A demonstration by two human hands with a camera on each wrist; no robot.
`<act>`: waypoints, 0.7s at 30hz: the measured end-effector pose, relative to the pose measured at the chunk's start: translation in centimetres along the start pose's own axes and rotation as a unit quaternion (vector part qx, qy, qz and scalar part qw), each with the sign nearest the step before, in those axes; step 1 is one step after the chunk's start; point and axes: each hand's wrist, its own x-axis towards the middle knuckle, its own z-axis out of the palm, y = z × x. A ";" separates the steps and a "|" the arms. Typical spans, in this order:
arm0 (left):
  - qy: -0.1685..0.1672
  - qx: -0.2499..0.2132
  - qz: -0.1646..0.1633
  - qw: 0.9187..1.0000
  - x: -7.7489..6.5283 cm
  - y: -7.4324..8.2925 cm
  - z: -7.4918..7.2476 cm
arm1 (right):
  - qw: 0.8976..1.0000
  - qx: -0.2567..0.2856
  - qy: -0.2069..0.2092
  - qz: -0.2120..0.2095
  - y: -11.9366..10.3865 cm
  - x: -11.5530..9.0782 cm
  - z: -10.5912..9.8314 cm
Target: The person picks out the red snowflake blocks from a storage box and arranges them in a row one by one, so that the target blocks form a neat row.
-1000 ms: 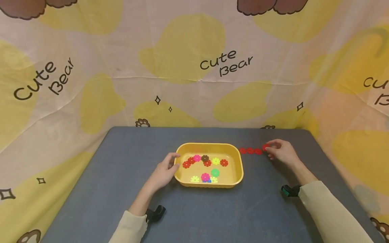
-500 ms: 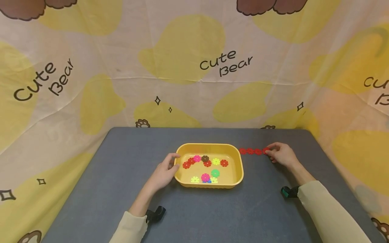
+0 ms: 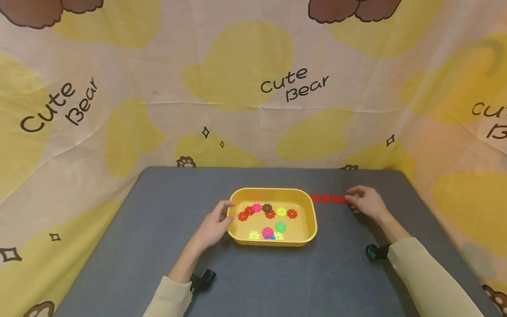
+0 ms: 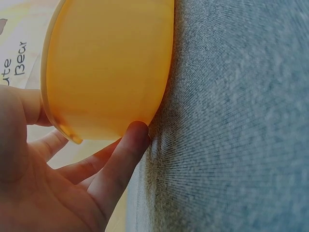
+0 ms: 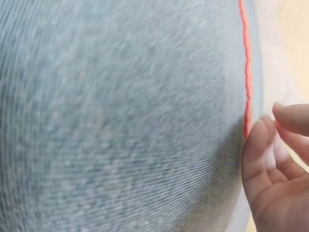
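Note:
A yellow tray [image 3: 272, 190] stands on the table with several flower-shaped plastic discs inside. My left hand [image 3: 211, 225] holds its left end, index finger over the rim and thumb against the outer wall. In the left wrist view the thumb [image 4: 128, 150] touches this wall [image 4: 111, 67] low down. To the right of the tray, red flower-shaped discs [image 3: 326, 198] lie flat in a row. My right hand [image 3: 367, 202] is at the row's right end, its thumb overlapping the last red disc [image 3: 344, 199]. The right wrist view shows the index finger raised off the row's edge [image 5: 248, 87].
Inside the tray are red discs [image 3: 292, 214], a green disc [image 3: 280, 227], a brown disc [image 3: 267, 208], and pink and yellow ones. The grey table [image 3: 190, 185] ends at a printed cloth [image 3: 237, 66] behind. Each wrist wears a black device [image 3: 203, 280].
My right hand has lowered a red disc from just above the table to the right end of the red row. The left hand and the tray have stayed in place.

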 end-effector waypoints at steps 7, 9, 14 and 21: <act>0.002 0.001 0.001 1.000 -0.1 0.0 0.0 | 1.000 0.013 0.000 -0.023 -1.5 -0.4 0.6; 0.002 0.002 0.004 1.000 -0.1 0.0 0.0 | 0.999 0.017 -0.004 -0.031 -2.1 -0.5 0.8; 0.001 -0.001 0.002 1.000 -0.1 0.1 -0.1 | 0.999 0.015 -0.012 -0.047 -3.7 -0.5 1.7; 0.003 0.001 -0.008 1.000 -0.1 0.3 0.0 | 0.998 0.012 -0.022 -0.063 -6.1 -0.4 3.1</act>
